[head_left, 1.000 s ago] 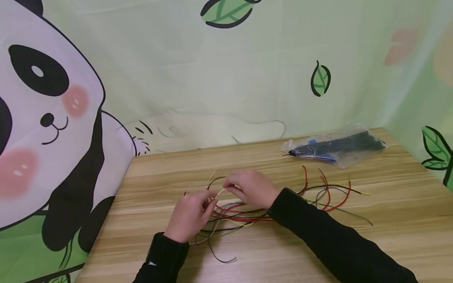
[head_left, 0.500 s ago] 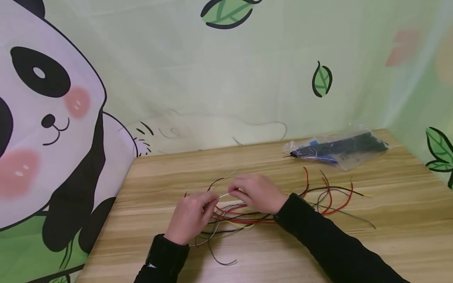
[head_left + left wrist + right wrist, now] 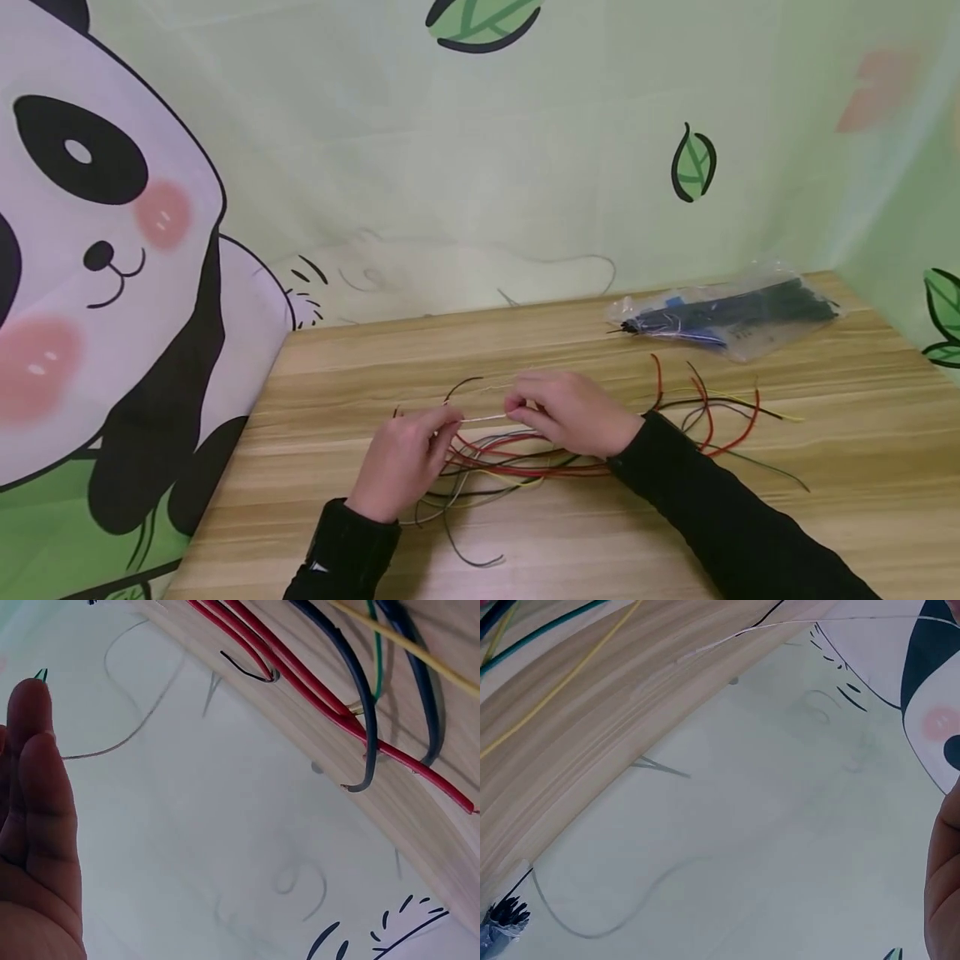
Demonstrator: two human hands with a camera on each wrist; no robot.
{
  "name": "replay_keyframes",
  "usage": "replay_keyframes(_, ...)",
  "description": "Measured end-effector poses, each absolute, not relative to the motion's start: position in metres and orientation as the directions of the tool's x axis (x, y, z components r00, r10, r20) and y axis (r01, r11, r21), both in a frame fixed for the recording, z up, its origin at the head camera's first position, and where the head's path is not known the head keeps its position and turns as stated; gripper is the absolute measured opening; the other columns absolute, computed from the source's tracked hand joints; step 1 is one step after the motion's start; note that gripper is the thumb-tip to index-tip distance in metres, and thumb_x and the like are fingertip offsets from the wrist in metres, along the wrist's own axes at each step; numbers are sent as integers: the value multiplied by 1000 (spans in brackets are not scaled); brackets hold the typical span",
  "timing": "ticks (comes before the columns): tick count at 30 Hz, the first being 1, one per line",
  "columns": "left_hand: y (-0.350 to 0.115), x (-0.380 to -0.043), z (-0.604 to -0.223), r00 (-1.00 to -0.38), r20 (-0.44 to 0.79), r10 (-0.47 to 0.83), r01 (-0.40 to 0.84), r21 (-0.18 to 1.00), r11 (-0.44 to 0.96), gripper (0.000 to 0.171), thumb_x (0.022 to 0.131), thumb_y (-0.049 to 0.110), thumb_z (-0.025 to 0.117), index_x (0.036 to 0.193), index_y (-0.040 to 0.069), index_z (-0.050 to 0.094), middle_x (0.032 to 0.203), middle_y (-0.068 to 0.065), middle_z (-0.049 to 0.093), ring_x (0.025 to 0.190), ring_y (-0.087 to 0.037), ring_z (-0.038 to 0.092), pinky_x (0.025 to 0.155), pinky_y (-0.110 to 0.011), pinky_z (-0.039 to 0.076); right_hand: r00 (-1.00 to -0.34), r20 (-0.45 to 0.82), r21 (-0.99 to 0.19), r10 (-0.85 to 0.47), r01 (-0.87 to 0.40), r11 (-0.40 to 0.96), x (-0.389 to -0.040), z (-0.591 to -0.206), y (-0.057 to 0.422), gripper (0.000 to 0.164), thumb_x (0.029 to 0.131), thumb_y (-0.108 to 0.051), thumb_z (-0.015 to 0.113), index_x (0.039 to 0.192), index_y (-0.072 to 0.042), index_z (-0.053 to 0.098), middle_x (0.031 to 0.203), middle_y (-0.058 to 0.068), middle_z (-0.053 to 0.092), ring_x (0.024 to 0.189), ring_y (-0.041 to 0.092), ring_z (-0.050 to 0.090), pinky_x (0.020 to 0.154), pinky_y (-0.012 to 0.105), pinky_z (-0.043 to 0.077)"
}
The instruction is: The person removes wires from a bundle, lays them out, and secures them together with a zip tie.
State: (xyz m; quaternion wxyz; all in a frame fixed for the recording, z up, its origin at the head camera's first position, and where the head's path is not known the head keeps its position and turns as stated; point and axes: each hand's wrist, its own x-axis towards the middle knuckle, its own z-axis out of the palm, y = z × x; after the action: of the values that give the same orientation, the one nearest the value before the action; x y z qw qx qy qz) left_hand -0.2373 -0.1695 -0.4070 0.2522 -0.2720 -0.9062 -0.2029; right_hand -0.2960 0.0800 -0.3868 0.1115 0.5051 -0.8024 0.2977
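My left hand pinches a thin pale wire between thumb and fingertips. A short distance to the right, my right hand pinches the same wire, which is drawn nearly straight between the two. Under and around the hands lies a loose bundle of red, black, yellow and grey wires. In the right wrist view the pale wire runs across the top as a thin line. The left wrist view has the left hand's fingers at its left edge, with red wires above the tabletop edge.
A clear plastic bag of long black strips lies at the back right of the wooden table. Wire ends fan out to the right, beyond the right forearm. A printed cloth backdrop stands behind the table.
My right hand has moved rightward, away from the left, and the stretch of pale wire between them is longer and straighter. My left hand stays nearly in place.
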Motion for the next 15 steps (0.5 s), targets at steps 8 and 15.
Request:
replay_keyframes(8, -175, -236, -407, -753, 565, 337, 557, 275, 784, 9, 87, 5, 69, 95, 10, 70, 80, 2, 69, 59, -1, 53, 54, -20, 43, -515, 468, -400, -718, -848, 347, -301, -385, 95, 6, 96, -16, 60, 96, -14, 66, 83, -10, 60, 66, 3, 48, 61, 22, 43)
replay_keyframes(15, -177, -238, -404, -738, 583, 340, 566, 260, 782, 8, 88, 4, 69, 95, 6, 71, 81, 0, 70, 62, -4, 59, 55, -23, 47, -579, 442, -459, -685, -802, 382, -309, -377, 117, 5, 96, -18, 60, 95, -17, 64, 80, -12, 56, 65, 4, 46, 59, 23, 41)
